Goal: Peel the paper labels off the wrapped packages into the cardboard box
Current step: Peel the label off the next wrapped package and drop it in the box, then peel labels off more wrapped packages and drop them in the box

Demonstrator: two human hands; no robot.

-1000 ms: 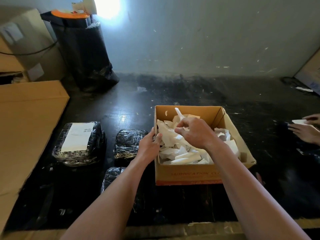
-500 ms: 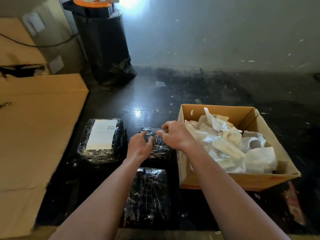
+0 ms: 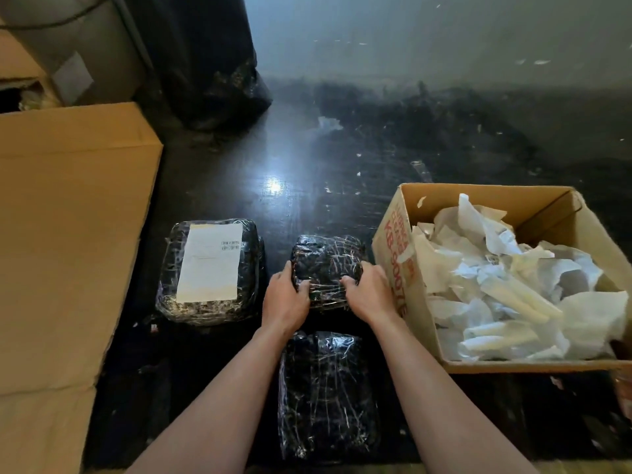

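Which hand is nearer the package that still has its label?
Left. The left hand grips the small package beside the labelled package; the right hand holds its far side.

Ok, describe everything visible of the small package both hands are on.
The small package is a dark rectangular bundle wrapped in wrinkled clear film, with no label visible on top. It lies flat on the floor, just left of the cardboard box. The left hand grips its near left corner, the right hand its near right corner.

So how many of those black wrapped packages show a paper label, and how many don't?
Labelled package: 1
Bare packages, the held one and the near one: 2
Total: 3
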